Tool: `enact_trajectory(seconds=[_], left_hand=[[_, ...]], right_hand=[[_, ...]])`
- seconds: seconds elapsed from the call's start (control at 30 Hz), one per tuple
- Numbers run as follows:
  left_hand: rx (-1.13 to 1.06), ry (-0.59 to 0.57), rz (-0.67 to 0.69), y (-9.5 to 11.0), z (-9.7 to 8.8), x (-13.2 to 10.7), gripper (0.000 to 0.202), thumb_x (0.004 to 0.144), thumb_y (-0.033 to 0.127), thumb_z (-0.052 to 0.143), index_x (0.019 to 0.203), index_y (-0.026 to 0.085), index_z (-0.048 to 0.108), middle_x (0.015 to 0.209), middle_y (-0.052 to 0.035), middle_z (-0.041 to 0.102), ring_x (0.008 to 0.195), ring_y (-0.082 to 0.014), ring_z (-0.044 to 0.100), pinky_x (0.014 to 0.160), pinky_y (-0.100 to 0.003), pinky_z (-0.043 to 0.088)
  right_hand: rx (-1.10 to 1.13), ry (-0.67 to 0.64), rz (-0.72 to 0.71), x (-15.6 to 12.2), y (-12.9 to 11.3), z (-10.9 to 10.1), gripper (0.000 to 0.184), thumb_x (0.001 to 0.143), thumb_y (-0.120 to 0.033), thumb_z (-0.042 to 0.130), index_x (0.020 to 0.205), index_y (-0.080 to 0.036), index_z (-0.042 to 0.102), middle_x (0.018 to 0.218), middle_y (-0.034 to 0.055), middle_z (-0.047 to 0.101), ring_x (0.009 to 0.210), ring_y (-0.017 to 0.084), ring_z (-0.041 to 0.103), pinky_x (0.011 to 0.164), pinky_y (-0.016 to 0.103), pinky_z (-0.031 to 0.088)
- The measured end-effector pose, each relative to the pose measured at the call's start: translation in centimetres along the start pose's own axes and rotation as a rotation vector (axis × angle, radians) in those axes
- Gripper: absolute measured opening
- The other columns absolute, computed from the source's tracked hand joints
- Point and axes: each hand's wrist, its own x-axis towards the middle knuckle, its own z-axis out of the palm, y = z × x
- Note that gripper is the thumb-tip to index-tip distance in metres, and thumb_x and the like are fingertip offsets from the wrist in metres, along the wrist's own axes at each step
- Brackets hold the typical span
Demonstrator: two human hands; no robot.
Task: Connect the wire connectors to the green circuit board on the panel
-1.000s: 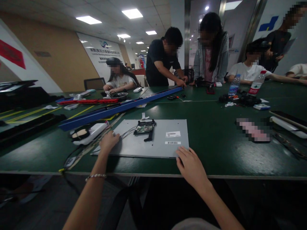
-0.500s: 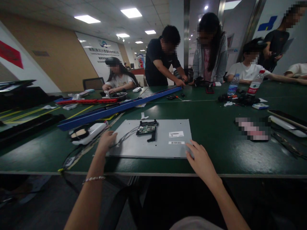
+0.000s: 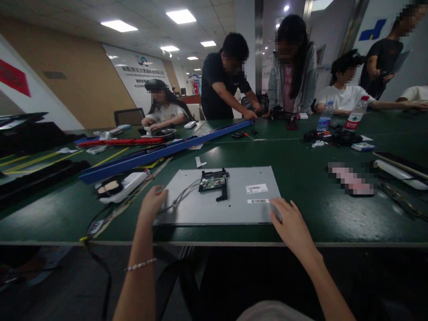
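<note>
On the table (image 3: 301, 178), the grey panel (image 3: 207, 210) lies lengthwise left-to-right.

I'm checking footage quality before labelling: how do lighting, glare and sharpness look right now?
Head view: ceiling lights blown out white; head view: glare on the green table right of the right hand; head view: deep shadow below the table edge; head view: print on the upper label unreadable.

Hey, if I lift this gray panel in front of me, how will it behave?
The gray panel looks like flat sheet metal, so probably stiff. Its exposed circuit board seems fragile. Thin cables running left from that may flop or snag.
</note>
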Motion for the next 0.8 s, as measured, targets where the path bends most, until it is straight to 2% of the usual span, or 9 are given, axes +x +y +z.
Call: enact_trajectory(seconds=[0.1,0.23,0.37,0.57,0.8], left_hand=[[-0.19,-0.032,-0.034,0.6,0.4,-1.3,0.056,0.082,0.047,0.047,0.128,0.016,0.051,0.11,-0.009,0.068,0.092,-0.0228,0.065,0.078,-0.03,0.049],[-0.255,-0.046,-0.018,1.9,0.9,-3.2,0.057,0.08,0.048,0.048,0.128,0.017,0.051,0.108,-0.008,0.069,0.092,-0.023,0.065,0.079,-0.03,0.049],[-0.245,-0.055,0.011,3.8,1.4,-5.3,0.056,0.082,0.047,0.047,0.13,0.018,0.049,0.109,-0.0072,0.069,0.093,-0.0225,0.065,0.082,-0.031,0.049],[-0.183,-0.064,0.001,7.0,1.7,-8.4,0.055,0.086,0.044,0.043,0.133,0.015,0.047,0.122,-0.0114,0.064,0.109,-0.0249,0.061,0.095,-0.035,0.044],[-0.041,-0.026,0.046,10.0,1.9,-11.5,0.049,0.09,0.041,0.042,0.132,0.017,0.05,0.121,-0.0123,0.064,0.111,-0.0271,0.06,0.095,-0.037,0.044]], right_hand=[[-0.073,0.012,0.019,-0.7,1.0,-0.3,0.04,0.095,-0.028,0.038,0.128,-0.016,0.056,0.134,0.0122,0.056,0.127,0.028,0.048,0.11,0.052,0.029],[-0.161,0.034,0.049,-1.6,2.2,-0.7,0.041,0.095,-0.031,0.038,0.128,-0.016,0.056,0.135,0.0114,0.056,0.128,0.032,0.046,0.109,0.053,0.029],[-0.211,0.052,0.061,-2.4,3.7,-1.2,0.042,0.095,-0.033,0.038,0.13,-0.016,0.054,0.135,0.0115,0.055,0.128,0.033,0.045,0.108,0.055,0.029],[-0.286,0.053,0.116,-3.1,6.0,-1.6,0.045,0.095,-0.037,0.037,0.132,-0.017,0.051,0.136,0.0125,0.054,0.128,0.035,0.045,0.107,0.058,0.028],[-0.36,0.055,0.214,-3.9,7.4,-2.2,0.047,0.095,-0.038,0.033,0.135,-0.017,0.049,0.138,0.0144,0.052,0.131,0.038,0.041,0.106,0.063,0.026]])
